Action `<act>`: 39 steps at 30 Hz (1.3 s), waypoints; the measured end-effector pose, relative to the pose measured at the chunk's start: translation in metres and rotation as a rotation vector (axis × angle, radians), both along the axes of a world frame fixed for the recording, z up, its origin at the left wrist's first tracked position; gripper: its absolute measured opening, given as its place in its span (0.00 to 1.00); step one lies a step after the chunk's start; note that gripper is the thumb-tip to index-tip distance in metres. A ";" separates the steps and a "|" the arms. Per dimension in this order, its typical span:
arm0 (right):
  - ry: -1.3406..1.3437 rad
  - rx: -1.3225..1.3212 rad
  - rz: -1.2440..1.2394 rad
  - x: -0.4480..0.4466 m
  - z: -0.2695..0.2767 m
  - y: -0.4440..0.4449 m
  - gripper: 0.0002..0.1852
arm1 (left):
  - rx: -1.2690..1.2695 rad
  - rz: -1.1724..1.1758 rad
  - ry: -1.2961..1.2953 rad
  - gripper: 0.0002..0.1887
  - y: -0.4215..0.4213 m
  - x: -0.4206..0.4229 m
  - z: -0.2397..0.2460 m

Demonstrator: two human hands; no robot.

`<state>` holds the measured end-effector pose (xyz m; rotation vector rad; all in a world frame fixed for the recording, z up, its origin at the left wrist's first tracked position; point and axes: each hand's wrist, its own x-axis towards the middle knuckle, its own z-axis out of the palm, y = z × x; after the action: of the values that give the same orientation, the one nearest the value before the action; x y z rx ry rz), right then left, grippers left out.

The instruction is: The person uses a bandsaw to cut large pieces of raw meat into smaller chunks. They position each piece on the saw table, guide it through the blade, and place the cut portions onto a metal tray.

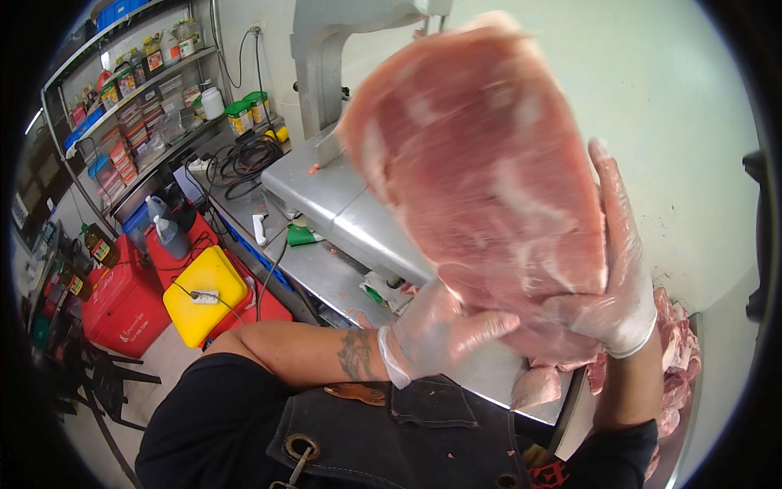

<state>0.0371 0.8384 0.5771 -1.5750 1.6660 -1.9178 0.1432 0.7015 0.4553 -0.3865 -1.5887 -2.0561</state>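
A large slab of raw meat (489, 171) with a pale fat rim is held up before me, somewhat blurred. My left hand (440, 330), in a clear glove, grips its lower left edge, with the thumb over the face. On the other side my right hand (617, 287), also gloved, holds the lower right edge, fingers stretched up along it. Behind the slab stands a bandsaw (314, 67) with a metal table (379, 232). Part of the saw and its table is hidden by the meat. A smaller meat piece (537, 386) lies low on the metal surface by my right forearm.
Cut meat (675, 367) is heaped at the right beside the wall. Coiled cables (247, 159) lie on the bench left of the saw. Further left are red coolers (125, 299), a yellow lid (204, 296), a black chair (110, 379) and shelves (137, 91) of bottles and tubs.
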 end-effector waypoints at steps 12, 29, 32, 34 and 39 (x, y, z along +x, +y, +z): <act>0.504 0.834 -0.226 0.023 0.028 -0.119 0.58 | 0.061 -0.154 -0.617 0.20 -0.144 0.045 -0.026; 0.786 0.617 -1.072 0.024 -0.027 -0.068 0.43 | -0.989 1.030 0.198 0.37 -0.249 0.073 -0.056; 0.686 0.550 -1.114 0.016 -0.034 -0.072 0.43 | -1.097 1.047 0.175 0.30 -0.265 0.068 -0.053; 0.670 0.574 -1.074 0.012 -0.030 -0.075 0.43 | -1.032 1.053 0.169 0.24 -0.267 0.069 -0.037; 0.700 0.640 -0.984 -0.001 -0.021 -0.088 0.43 | -1.032 1.249 -0.099 0.23 -0.304 0.050 -0.040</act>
<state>0.0364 0.7506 0.5558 -1.2833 3.3452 -0.7445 0.1937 0.3977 0.4153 0.3487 -2.0313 -0.2783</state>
